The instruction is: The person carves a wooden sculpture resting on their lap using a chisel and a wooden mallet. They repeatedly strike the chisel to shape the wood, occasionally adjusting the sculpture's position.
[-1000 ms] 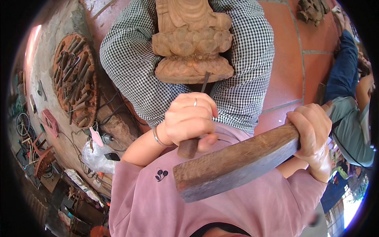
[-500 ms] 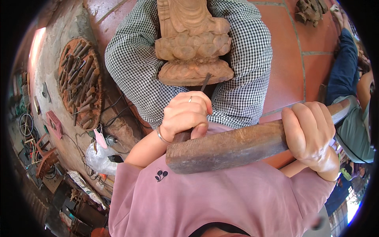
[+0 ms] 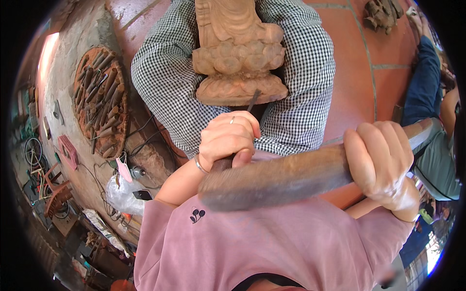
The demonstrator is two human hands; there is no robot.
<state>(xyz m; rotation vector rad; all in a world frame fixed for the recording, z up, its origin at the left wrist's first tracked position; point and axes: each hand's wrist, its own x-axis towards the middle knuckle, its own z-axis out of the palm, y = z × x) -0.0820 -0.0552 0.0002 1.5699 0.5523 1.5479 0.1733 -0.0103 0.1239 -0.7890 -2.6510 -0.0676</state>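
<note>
Left grip (image 3: 227,138) clenched the chisel (image 3: 254,100), aimed forward at the carving (image 3: 239,57); right grip (image 3: 378,159) clenched the mallet (image 3: 276,180) crosswise behind.

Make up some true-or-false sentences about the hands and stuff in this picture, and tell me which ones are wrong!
1. The left hand grips a dark chisel with a wooden handle. True.
2. The right hand is empty. False: it holds a long brown wooden mallet.
3. A carved brown statue is between legs in black-and-white checked trousers. True.
4. The person's shirt is green. False: it is a plain pink shirt with a small dark cherry pattern.
5. A thin silver ring is on the left hand. True.
</note>
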